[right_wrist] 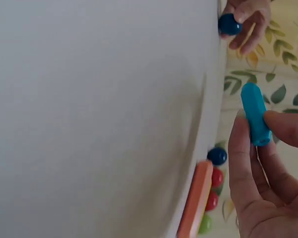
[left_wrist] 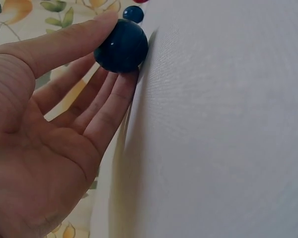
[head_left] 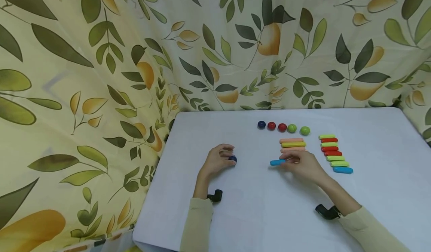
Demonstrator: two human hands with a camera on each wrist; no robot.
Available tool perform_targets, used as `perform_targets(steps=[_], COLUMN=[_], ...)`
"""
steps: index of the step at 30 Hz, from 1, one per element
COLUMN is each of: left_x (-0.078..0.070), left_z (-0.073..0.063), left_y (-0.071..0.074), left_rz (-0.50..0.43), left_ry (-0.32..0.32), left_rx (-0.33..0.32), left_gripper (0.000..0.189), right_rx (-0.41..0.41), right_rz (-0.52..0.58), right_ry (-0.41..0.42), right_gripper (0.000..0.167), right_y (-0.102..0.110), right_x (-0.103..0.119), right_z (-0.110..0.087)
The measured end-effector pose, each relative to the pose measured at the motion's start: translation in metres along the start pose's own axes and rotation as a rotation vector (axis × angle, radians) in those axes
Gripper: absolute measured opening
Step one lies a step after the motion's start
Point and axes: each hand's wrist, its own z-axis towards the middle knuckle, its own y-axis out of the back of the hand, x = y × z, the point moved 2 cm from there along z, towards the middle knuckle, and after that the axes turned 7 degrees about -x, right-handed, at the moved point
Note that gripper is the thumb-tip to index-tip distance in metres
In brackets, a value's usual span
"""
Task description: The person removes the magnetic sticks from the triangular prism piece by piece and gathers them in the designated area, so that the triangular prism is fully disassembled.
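My left hand (head_left: 215,160) pinches a shiny dark blue ball (left_wrist: 121,47) between thumb and fingertips, low over the left half of the white table (head_left: 249,207). My right hand (head_left: 304,166) holds a short, faceted blue stick (right_wrist: 256,114) between thumb and fingers. That stick points left, just in front of a short stack of peach and yellow sticks; the front peach stick (head_left: 292,149) is partly hidden by the hand. The left wrist view shows the palm facing the camera, with the ball at the fingertips.
At the back, a row of balls runs from dark blue (head_left: 261,125) through red (head_left: 282,127) to green (head_left: 305,131). Right of my right hand lies a column of green, red and blue sticks, a blue one (head_left: 343,170) nearest me. Patterned curtain (head_left: 235,57) borders the table behind and left.
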Motion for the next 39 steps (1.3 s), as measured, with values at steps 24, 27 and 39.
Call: perform_targets(steps=[24, 27, 39], left_x=[-0.007, -0.006, -0.004], left_z=[-0.003, -0.002, -0.001], left_y=[-0.001, 0.000, -0.003], left_rz=[0.070, 0.082, 0.103], left_ry=[-0.008, -0.011, -0.033], left_rx=[0.010, 0.007, 0.016], left_gripper=[0.056, 0.055, 0.050], right_rx=[-0.141, -0.176, -0.206], right_rz=[-0.257, -0.284, -0.351], right_ry=[-0.107, -0.111, -0.153], right_gripper=[0.037, 0.033, 0.031], right_y=[0.108, 0.112, 0.119], right_x=[-0.081, -0.086, -0.107], right_z=[-0.093, -0.096, -0.100])
